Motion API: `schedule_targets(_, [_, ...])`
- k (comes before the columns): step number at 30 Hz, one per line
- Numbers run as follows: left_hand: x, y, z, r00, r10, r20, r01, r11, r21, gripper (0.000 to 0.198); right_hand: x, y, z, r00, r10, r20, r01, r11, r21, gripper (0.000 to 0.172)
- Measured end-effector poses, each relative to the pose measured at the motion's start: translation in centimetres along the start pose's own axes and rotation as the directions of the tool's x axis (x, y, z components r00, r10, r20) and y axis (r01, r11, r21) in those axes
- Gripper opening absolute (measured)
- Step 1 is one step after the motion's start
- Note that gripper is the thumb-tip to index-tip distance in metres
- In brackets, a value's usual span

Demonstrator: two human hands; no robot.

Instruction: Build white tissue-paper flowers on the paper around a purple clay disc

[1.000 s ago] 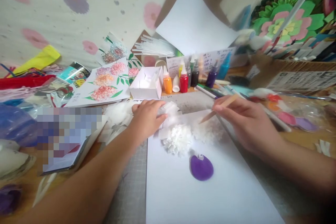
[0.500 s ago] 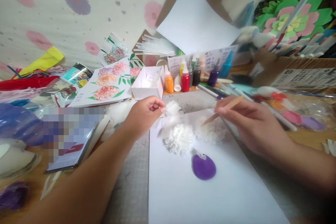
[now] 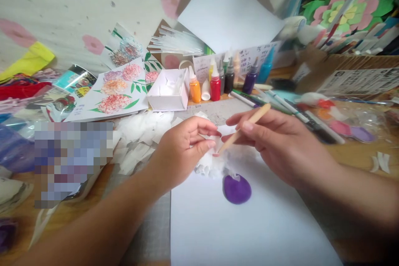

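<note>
My left hand (image 3: 183,147) pinches a small white piece of tissue paper (image 3: 212,137) between thumb and fingers, just above a white tissue flower (image 3: 209,166). My right hand (image 3: 277,145) grips a thin wooden stick (image 3: 245,131) like a pencil, its tip touching the tissue piece at my left fingertips. Both hands hover over a white sheet of paper (image 3: 249,224) that carries a round purple paint blob (image 3: 237,188) just below the flower.
Several paint bottles (image 3: 218,83) and a small white box (image 3: 166,95) stand behind my hands. Flower paintings (image 3: 115,93) and loose tissue squares (image 3: 140,133) lie at the left, markers (image 3: 280,104) and a paint palette (image 3: 346,129) at the right. A blurred-out patch (image 3: 73,162) covers something at the left.
My left hand lifted a tissue piece from the pile and brought it toward the middle. My right hand moved left, so the stick's tip now meets the tissue. The camera tilted slightly down.
</note>
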State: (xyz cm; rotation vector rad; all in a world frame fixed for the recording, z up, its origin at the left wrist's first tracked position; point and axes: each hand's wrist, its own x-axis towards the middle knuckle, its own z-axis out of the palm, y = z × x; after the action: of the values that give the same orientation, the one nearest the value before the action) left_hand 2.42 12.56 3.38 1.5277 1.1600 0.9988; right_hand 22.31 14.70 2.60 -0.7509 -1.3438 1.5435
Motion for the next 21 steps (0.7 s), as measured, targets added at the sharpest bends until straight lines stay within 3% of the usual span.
schedule_targets(4, [-0.1,0.0,0.1,0.999,-0.011,0.038,0.014,0.998,-0.055,0.016,0.1,0.0,0.3,0.997,0.042,-0.071,-0.036,0.996,0.077,0.014])
schedule_targets(12, [-0.3,0.3,-0.1,0.996,-0.016,0.088,0.02,0.999,-0.045,0.023,0.1,-0.1,0.9,0.998,-0.005,-0.066,0.008,0.999,0.047,0.012])
schedule_targets(17, [-0.1,0.8,-0.9,0.991,-0.08,0.109,0.062,0.986,0.157,0.026,-0.4,-0.3,0.2,0.993,-0.109,-0.052,0.107,0.993,-0.041,0.01])
schedule_targets(21, [-0.2,0.8,-0.8,0.997,0.004,0.071,-0.032,0.92,0.39,0.02,-1.1,-0.7,-0.5,0.985,-0.173,0.003,0.172,0.979,-0.112,0.01])
